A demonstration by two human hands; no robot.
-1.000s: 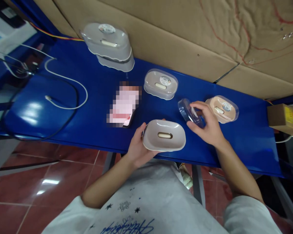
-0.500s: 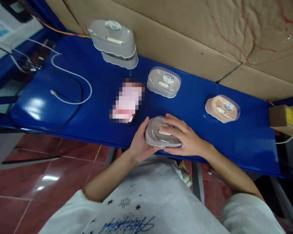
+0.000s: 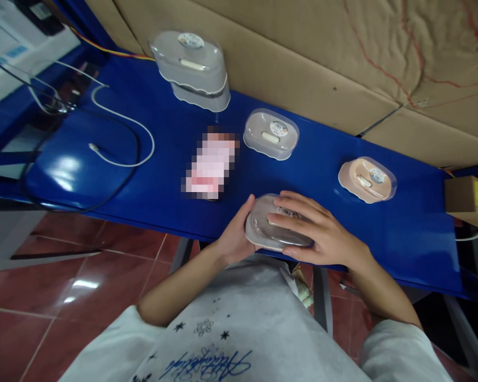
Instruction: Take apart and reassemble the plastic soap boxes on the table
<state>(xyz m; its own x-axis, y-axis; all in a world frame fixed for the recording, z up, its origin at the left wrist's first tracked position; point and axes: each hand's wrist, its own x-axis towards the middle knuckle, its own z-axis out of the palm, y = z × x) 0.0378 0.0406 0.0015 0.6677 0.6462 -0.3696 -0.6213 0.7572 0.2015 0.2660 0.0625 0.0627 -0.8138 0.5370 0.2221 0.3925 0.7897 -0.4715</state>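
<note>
Blue table (image 3: 322,164), cardboard (image 3: 302,48) behind it. Grey box (image 3: 263,245) is in both hands at the near edge; can't tell if it rests on the table. Left hand (image 3: 238,239) cups its left side, right hand (image 3: 324,233) grips the clear cover (image 3: 259,220) from above. Cover looks done, on the box; full seating unconfirmed, so pressing it home may be left. Farther back, all covered: stacked boxes (image 3: 195,55), small grey box (image 3: 266,146), pink box (image 3: 369,192). Phone (image 3: 211,164) and white cable (image 3: 153,138) off left. Nothing blocking the hands.
</note>
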